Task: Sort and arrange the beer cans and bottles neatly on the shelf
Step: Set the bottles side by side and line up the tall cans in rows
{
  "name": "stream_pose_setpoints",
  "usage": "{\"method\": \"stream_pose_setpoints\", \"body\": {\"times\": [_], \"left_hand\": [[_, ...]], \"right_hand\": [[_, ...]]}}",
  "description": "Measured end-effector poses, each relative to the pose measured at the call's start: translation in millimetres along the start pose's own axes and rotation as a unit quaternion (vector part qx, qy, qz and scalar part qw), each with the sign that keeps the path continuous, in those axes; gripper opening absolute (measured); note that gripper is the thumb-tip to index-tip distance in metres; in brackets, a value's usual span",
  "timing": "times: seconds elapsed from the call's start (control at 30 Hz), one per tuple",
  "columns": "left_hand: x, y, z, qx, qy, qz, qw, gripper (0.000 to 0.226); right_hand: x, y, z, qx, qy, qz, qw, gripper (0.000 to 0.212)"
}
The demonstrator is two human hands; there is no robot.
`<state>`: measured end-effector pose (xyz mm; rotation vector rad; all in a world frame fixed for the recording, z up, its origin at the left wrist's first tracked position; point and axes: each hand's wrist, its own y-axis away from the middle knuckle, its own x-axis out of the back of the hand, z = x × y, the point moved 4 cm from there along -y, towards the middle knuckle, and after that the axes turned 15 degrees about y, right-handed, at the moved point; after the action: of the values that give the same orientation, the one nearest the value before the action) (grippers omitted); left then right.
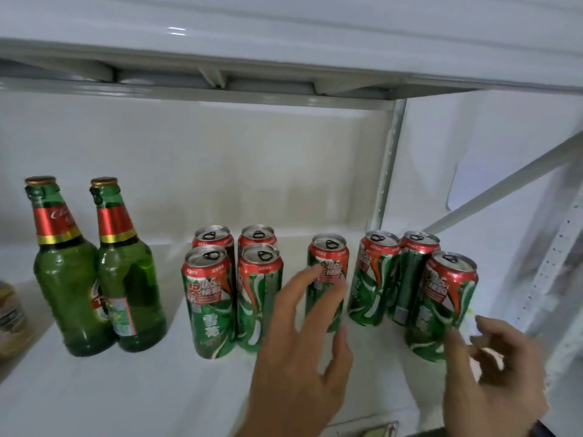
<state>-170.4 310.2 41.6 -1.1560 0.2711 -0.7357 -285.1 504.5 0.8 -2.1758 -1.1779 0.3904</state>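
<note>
Two green glass beer bottles (pixel 94 279) with red neck labels stand at the left of the white shelf (pixel 126 389). Several green-and-red beer cans stand to their right: a tidy square group (pixel 233 291), a single can (pixel 326 279), and three more (pixel 413 285) at the right end. My left hand (pixel 303 351) is spread wide just in front of the single can, fingers straight, fingertips over its label; whether they touch it I cannot tell. My right hand (pixel 492 373) is by the base of the rightmost can (pixel 441 307), fingers loose, gripping nothing.
A paler can or jar (pixel 11 313) shows partly at the left edge. The upper shelf board (pixel 284 48) hangs low overhead. A metal upright (pixel 386 171) and a diagonal brace (pixel 504 190) stand at the right. The shelf front below the bottles is bare.
</note>
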Motion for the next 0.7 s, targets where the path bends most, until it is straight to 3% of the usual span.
{"method": "stream_pose_setpoints", "body": {"times": [0.07, 0.23, 0.33, 0.5, 0.6, 0.7], "left_hand": [[-32.5, -10.5, -7.6, 0.081, 0.049, -0.052, 0.994, 0.079], [-71.8, -18.3, -34.9, 0.202, 0.050, 0.004, 0.978, 0.110], [-75.8, -20.1, -47.1, 0.229, 0.036, 0.048, 0.972, 0.108], [-73.9, -22.2, -70.7, 0.310, 0.049, 0.106, 0.943, 0.107], [-75.5, -22.3, -79.4, 0.345, 0.076, 0.116, 0.928, 0.105], [-71.3, -17.9, -66.5, 0.321, 0.093, 0.120, 0.935, 0.101]], "right_hand": [[0.2, -13.0, 18.1, -0.042, 0.021, -0.022, 0.999, 0.052], [-20.0, -27.3, 34.3, -0.056, 0.107, -0.178, 0.977, 0.088], [-31.3, -30.5, 40.2, -0.046, 0.098, -0.239, 0.965, 0.075], [-30.2, -34.4, 50.1, -0.088, 0.080, -0.277, 0.954, 0.058], [-24.1, -38.7, 45.1, -0.074, 0.099, -0.282, 0.952, 0.059], [-17.5, -38.2, 39.7, -0.099, 0.104, -0.280, 0.949, 0.071]]}}
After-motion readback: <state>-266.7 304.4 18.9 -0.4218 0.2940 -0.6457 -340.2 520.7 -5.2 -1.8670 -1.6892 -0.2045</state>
